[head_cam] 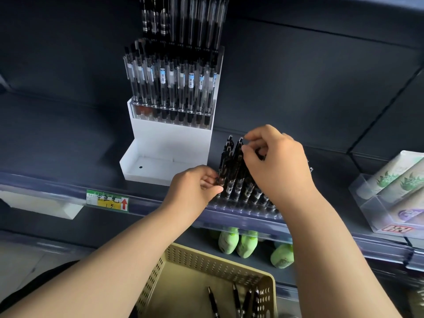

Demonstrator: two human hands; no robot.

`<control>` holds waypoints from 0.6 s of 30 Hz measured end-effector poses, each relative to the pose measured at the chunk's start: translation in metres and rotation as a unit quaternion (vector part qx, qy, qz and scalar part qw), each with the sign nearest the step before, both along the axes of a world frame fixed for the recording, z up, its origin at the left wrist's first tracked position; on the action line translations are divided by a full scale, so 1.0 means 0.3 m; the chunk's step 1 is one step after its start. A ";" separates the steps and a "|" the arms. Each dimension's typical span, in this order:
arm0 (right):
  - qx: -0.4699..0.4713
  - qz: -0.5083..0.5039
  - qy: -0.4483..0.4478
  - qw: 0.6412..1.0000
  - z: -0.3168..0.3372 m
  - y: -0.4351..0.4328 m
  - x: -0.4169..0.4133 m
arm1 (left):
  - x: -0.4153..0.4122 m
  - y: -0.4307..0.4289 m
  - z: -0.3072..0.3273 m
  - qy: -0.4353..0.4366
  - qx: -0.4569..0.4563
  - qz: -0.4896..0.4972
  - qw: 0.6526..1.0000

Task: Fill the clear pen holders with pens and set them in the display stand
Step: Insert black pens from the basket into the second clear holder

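Note:
A clear pen holder (246, 206) lies on the dark shelf to the right of the white display stand (171, 138), with several black pens (231, 166) standing in it. My left hand (195, 187) pinches the lower part of a pen at the holder's left end. My right hand (275, 159) pinches the top of a pen above the row. The stand's upper tiers hold filled holders of clear-barrelled pens (172, 86); its front tray (160, 166) holds nothing.
A beige perforated basket (181, 260) with loose black pens (236, 299) sits below my arms. Green bottles (247, 243) lie on the lower shelf. A clear box of paper cups (394, 196) stands at right. A price label (107, 200) hangs on the shelf edge.

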State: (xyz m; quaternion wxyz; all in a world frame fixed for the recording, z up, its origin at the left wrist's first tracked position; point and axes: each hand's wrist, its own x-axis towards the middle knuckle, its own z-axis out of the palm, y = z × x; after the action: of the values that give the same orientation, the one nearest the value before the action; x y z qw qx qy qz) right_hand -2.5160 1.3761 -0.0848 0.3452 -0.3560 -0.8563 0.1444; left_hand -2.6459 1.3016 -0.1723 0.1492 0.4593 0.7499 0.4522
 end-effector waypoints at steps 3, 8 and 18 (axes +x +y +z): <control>0.050 0.003 0.009 0.999 -0.004 -0.046 0.030 | -0.007 -0.029 0.006 0.007 0.026 0.012 1.000; 0.090 0.043 -0.029 0.995 -0.081 -0.157 0.095 | 0.004 -0.118 -0.015 0.068 -0.010 -0.004 0.998; -0.189 -0.011 -0.338 0.922 -0.486 -0.299 0.233 | 0.095 -0.235 -0.199 0.226 -0.206 -0.121 0.944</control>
State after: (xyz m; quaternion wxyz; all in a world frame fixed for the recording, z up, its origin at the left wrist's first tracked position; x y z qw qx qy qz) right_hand -2.4461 1.2866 -0.2306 -0.0367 -0.4515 -0.8749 0.1713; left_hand -2.6173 1.2310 -0.2322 0.1209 0.5963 0.7793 0.1502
